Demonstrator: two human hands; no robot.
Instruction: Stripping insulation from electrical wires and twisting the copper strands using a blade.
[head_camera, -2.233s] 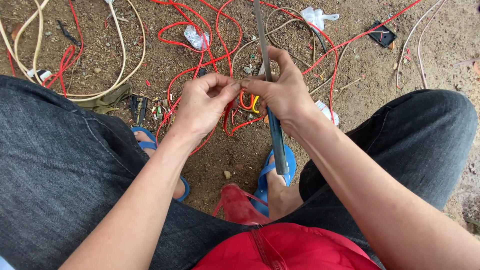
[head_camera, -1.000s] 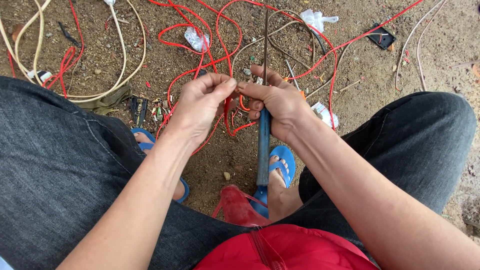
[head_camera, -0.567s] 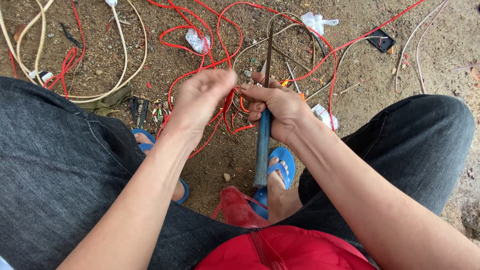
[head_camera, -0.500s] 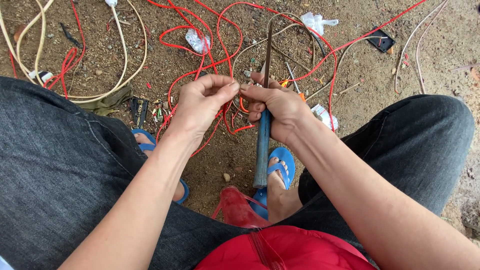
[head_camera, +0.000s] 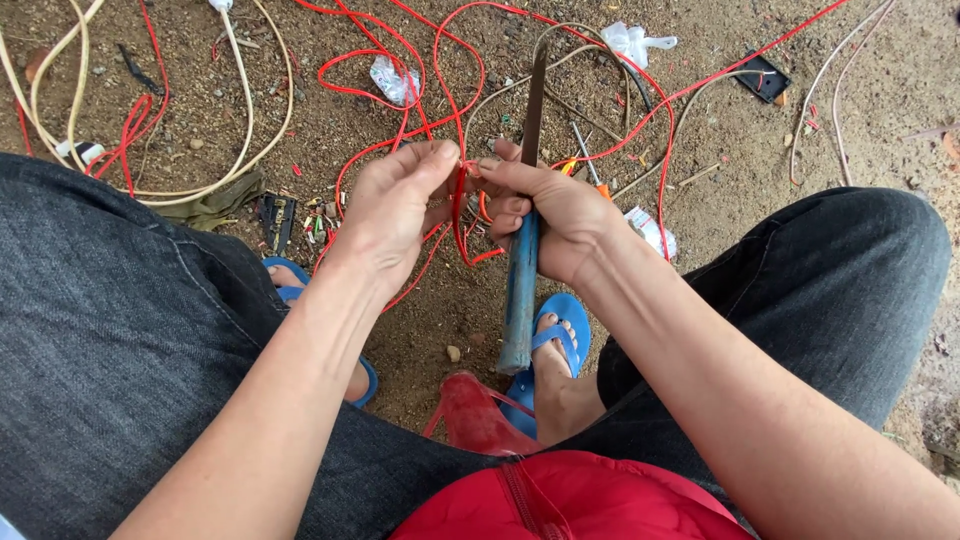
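My left hand (head_camera: 395, 205) pinches a thin red wire (head_camera: 462, 195) between thumb and fingers. My right hand (head_camera: 555, 210) grips a knife with a blue handle (head_camera: 520, 290); its dark blade (head_camera: 534, 105) points away from me. The right fingertips also touch the red wire, just beside the left fingertips. The wire runs off into loops of red wire (head_camera: 400, 60) on the dirt ahead. Both hands are held over the gap between my knees.
I squat in dark jeans with blue sandals (head_camera: 560, 320) on bare dirt. Cream cable (head_camera: 240, 110) coils at left. White plastic wrappers (head_camera: 632, 40), a small black object (head_camera: 762, 75), a screwdriver (head_camera: 585, 150) and wire scraps lie around. A red bag (head_camera: 560, 500) hangs below.
The knife swung from slanting across my right hand to upright, blade pointing away. My left hand briefly pulled off the wire, then returned to pinch it beside the right fingertips.
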